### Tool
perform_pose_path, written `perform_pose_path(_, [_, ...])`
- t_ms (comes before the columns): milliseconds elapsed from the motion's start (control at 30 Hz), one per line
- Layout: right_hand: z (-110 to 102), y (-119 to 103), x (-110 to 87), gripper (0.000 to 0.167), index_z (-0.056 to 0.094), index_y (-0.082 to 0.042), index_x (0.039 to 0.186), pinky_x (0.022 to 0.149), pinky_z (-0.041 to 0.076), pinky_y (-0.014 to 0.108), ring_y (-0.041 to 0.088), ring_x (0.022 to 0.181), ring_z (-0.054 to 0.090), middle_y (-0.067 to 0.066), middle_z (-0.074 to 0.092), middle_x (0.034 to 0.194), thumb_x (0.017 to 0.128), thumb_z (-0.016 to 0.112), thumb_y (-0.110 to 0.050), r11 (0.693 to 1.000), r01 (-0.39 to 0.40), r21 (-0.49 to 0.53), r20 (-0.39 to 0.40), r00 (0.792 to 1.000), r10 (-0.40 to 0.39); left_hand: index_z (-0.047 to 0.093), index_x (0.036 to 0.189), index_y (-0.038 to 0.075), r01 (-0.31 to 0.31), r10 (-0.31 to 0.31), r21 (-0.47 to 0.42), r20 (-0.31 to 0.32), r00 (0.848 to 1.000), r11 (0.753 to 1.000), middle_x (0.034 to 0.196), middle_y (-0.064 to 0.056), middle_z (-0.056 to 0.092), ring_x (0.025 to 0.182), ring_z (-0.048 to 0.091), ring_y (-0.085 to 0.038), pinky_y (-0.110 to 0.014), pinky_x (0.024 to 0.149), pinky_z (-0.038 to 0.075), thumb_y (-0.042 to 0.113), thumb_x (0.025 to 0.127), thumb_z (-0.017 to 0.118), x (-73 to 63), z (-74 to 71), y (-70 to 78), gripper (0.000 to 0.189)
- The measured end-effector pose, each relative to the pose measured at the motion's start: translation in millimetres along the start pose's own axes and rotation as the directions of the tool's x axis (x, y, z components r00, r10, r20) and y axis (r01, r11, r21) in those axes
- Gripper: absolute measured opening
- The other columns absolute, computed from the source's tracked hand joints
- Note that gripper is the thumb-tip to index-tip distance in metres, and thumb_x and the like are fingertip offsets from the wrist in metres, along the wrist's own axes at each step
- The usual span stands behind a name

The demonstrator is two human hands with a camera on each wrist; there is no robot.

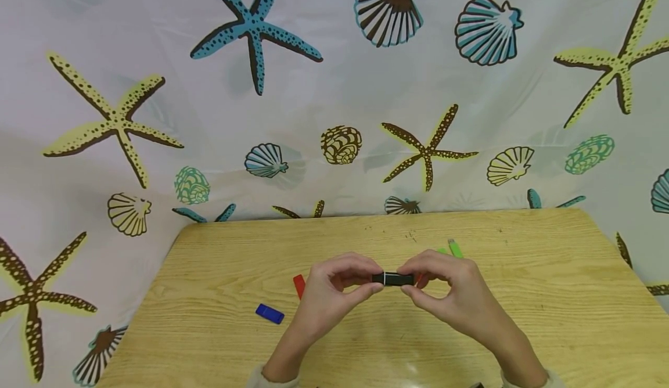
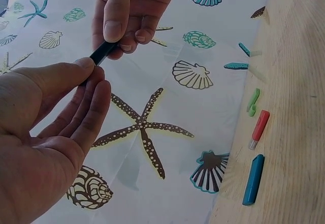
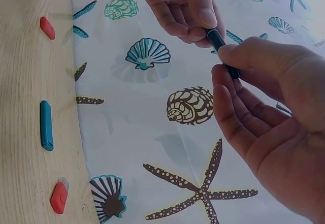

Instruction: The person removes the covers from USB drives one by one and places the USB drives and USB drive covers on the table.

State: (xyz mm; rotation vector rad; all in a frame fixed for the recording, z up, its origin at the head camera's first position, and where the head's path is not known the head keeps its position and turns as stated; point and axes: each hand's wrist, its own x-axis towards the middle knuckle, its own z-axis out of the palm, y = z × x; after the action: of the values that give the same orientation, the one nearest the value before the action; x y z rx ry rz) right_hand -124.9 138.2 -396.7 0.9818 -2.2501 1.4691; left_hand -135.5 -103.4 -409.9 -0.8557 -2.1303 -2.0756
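Note:
A slim black USB stick (image 1: pixel 399 279) with a pale band near its left end is held level above the table, between both hands. My left hand (image 1: pixel 331 298) pinches its left end between thumb and fingers. The other end is pinched by my right hand (image 1: pixel 462 298). Seen in the right wrist view, the stick (image 3: pixel 217 42) runs from one set of fingertips to the other. Both thumbs and fingers cover its ends.
On the wooden table (image 1: pixel 219 260) lie a blue piece (image 1: pixel 269 313) and a red piece (image 1: pixel 299 286) at left, and a green USB stick (image 1: pixel 456 248) behind my right hand. The wrist views show a teal stick (image 2: pixel 254 180) and a red USB stick (image 3: pixel 60 197). Shell-patterned cloth (image 1: pixel 324 92) hangs behind.

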Motion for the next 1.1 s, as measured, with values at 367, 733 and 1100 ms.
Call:
perform_pose_path(367, [-0.8, -0.9, -0.1, 0.030, 0.075, -0.018, 0.110, 0.071, 0.062, 0.031, 0.012, 0.082, 0.067, -0.003, 0.073, 0.103, 0.087, 0.081, 0.001, 1.000, -0.001, 0.013, 0.015, 1.000, 0.001, 0.077, 0.105, -0.001, -0.003, 0.003, 0.005, 0.005, 1.000, 1.000, 0.106, -0.015, 0.072, 0.094, 0.073, -0.026, -0.039, 0.085, 0.062, -0.005, 0.088, 0.078, -1.3, -0.8, -0.8, 0.017])
perform_pose_path(733, [-1.3, -0.1, -0.1, 0.031, 0.075, -0.016, 0.110, 0.071, 0.062, 0.030, 0.012, 0.081, 0.067, -0.002, 0.073, 0.103, 0.087, 0.081, 0.002, 1.000, 0.013, 0.015, 0.019, 1.000, -0.013, 0.077, 0.105, 0.000, -0.010, 0.010, 0.002, 0.007, 1.000, 1.000, 0.106, -0.015, 0.073, 0.094, 0.073, -0.027, -0.039, 0.085, 0.062, -0.004, 0.088, 0.078, -1.1, -0.6, -0.5, 0.017])
perform_pose_path(1100, [-3.1, 0.5, -0.6, 0.031, 0.076, -0.015, 0.111, 0.070, 0.061, 0.029, 0.012, 0.080, 0.067, -0.002, 0.073, 0.103, 0.086, 0.081, 0.003, 1.000, 0.021, 0.015, 0.019, 1.000, -0.021, 0.077, 0.105, 0.000, -0.011, 0.011, 0.006, 0.014, 1.000, 1.000, 0.105, -0.014, 0.072, 0.094, 0.073, -0.026, -0.039, 0.085, 0.062, -0.004, 0.088, 0.078, -0.4, 0.1, 1.2, 0.017])
